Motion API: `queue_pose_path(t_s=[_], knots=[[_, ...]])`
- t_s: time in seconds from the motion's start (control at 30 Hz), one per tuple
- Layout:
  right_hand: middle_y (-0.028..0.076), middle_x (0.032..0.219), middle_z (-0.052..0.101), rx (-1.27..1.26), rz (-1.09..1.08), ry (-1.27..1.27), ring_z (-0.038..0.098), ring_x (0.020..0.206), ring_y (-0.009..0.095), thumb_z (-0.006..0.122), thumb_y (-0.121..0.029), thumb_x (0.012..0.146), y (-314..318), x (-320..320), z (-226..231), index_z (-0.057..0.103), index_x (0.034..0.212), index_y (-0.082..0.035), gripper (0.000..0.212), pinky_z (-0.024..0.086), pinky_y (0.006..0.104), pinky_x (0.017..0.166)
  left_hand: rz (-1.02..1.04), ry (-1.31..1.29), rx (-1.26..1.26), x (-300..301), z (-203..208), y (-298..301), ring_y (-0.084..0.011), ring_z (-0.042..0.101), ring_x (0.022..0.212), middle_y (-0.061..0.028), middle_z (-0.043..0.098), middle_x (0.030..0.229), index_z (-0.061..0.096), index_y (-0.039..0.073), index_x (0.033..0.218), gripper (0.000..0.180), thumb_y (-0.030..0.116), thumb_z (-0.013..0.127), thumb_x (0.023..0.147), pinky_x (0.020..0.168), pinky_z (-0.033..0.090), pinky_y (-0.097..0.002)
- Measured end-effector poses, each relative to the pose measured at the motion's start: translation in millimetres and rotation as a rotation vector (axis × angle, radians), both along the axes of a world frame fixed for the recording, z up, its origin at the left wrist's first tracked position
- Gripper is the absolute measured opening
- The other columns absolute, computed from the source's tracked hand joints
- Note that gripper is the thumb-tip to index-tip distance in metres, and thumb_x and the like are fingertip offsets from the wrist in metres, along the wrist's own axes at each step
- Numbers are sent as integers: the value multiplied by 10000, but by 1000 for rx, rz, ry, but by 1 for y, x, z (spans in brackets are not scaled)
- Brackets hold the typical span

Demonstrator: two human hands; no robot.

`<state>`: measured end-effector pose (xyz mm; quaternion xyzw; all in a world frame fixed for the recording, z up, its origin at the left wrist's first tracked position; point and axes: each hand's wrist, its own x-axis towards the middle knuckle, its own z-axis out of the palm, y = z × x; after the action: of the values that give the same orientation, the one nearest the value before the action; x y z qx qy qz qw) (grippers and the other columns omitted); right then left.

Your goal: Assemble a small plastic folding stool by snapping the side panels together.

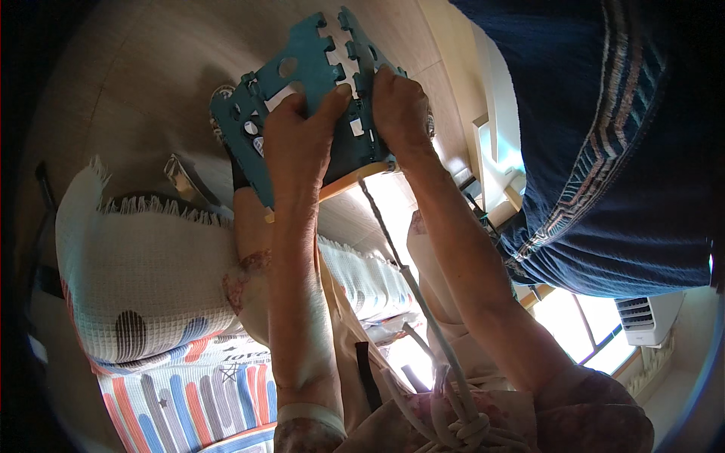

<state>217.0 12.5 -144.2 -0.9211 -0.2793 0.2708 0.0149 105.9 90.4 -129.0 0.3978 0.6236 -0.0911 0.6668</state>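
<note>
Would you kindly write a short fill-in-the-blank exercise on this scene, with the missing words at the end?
1. The left hand and the right hand grip a teal hinged plastic piece, and the hand nearer the dark blue cloth is the ____ one.
2. Loose threads form a ____ along the upper edge of the pale printed cover.
3. Near the lower edge of the picture, the pale rope is tied in a ____.

Missing words: right; fringe; knot.

The left forearm (298, 279) reaches straight forward, the right forearm (462, 241) slants inward; the left hand (296, 142) grips, thumb (335, 101) angled toward the right hand (402, 109), which clasps with bent fingers.
</note>
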Motion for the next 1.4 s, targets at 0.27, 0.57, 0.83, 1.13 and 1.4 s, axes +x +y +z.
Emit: queue_pose_path(t_s=[0.27, 0.57, 0.83, 1.13, 1.4], knots=[[164, 693, 647, -8, 267, -95, 665, 598, 323, 504, -156, 906, 5, -6, 4, 560, 910, 34, 198, 543, 408, 527, -55, 145, 81, -1, -6, -9, -213, 632, 641, -124, 661, 711, 666, -20, 810, 441, 418, 683, 767, 662, 486, -337], [157, 687, 638, 4, 205, -10, 662, 572, 289, 516, -131, 906, -1, -1, 3, 568, 994, 61, 217, 535, 371, 496, 56, 62, -16, 3, -2, -11, -167, 635, 649, -103, 680, 743, 667, -19, 812, 447, 427, 676, 780, 671, 502, -312], [142, 682, 627, 24, 257, -113, 650, 564, 289, 516, -154, 917, -8, 2, 0, 575, 950, 45, 210, 518, 363, 476, 68, 41, 66, 4, -2, -20, -198, 648, 666, -105, 673, 740, 664, -2, 823, 485, 482, 656, 789, 675, 503, -325], [165, 701, 633, 19, 13, 23, 661, 588, 312, 491, -158, 928, 0, 4, 4, 592, 902, 13, 200, 525, 389, 496, 38, 86, 98, 7, 1, -23, -220, 643, 653, -102, 667, 752, 668, 24, 825, 548, 567, 607, 787, 672, 495, -354], [220, 652, 617, 67, -173, 5, 646, 615, 377, 455, -225, 944, 0, 6, -1, 597, 687, 34, 392, 525, 432, 560, -130, -177, 57, -4, 1, -12, -228, 685, 723, -136, 685, 832, 636, -20, 933, 623, 500, 779, 622, 709, 543, -320]])
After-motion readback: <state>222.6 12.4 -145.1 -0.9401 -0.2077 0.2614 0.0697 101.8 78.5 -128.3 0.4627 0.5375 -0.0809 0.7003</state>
